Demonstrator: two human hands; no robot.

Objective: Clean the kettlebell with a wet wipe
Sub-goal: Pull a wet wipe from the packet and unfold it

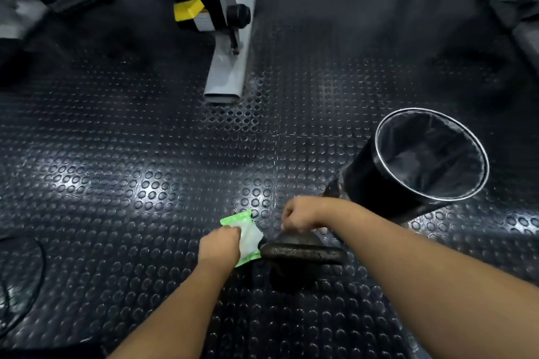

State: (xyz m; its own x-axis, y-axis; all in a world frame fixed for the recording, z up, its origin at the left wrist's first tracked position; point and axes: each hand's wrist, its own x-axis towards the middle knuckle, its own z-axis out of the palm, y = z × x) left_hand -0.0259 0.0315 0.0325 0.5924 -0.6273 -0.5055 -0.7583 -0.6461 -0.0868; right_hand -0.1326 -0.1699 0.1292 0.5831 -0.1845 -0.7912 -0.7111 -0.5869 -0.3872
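Both bare forearms reached down from the bottom edge toward the kettlebell [303, 253], which stood on the studded rubber floor [116, 169] low and just right of centre in the view. It was seen from above: its rough dark handle faced up at the camera with its long axis running left to right across the picture, the right end slightly lower, and the round body showed only as a black mass beneath it. Just beside the handle's left end lay a green and white wet wipe packet [248, 237], its length running away from the camera. The left hand [220, 246] covered the packet's near left side, fingers curled onto its white middle and gripping it. The right hand [300, 216] hovered over the far side of the handle, fingers bunched into a loose fist; whether it pinched anything could not be told. Beyond the right wrist, near the kettlebell, stood a black waste bin [367, 183] with a dark liner. Farther back, well apart, a grey machine leg [226, 73] rested on the floor, with a yellow part [188, 9] above it.
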